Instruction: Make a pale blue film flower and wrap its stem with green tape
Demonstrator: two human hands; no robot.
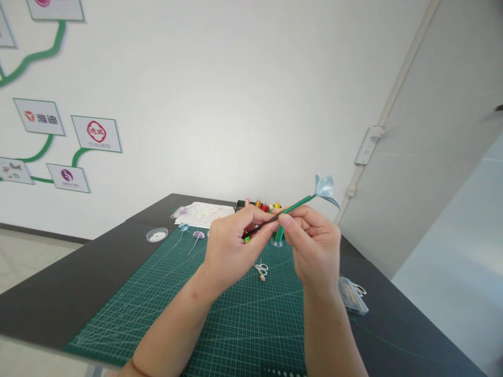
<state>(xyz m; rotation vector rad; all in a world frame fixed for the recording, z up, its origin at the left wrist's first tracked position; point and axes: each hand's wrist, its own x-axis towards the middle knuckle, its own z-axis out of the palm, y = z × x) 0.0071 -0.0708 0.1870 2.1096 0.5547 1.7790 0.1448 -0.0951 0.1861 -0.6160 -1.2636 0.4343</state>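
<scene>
Both my hands are raised over the cutting mat, closed on one thin dark stick (257, 229). Its upper part is wrapped in green (296, 204), and a pale blue flower (325, 187) sits at the far right end, tilted up. My left hand (231, 241) pinches the bare dark part between thumb and fingers. My right hand (316, 241) pinches around the start of the green wrapping; whether it also holds a thread is too small to tell. A green thread spool (278, 236) stands behind, partly hidden by my hands.
Small white-handled scissors (261, 269) lie on the green cutting mat (251, 324). Blue (183, 228) and purple wire-stemmed flowers (198, 235) lie at left, near a round dish (157, 235). Papers (204, 213) and coloured spools (258, 204) are at the back. A clear packet (352, 296) lies right.
</scene>
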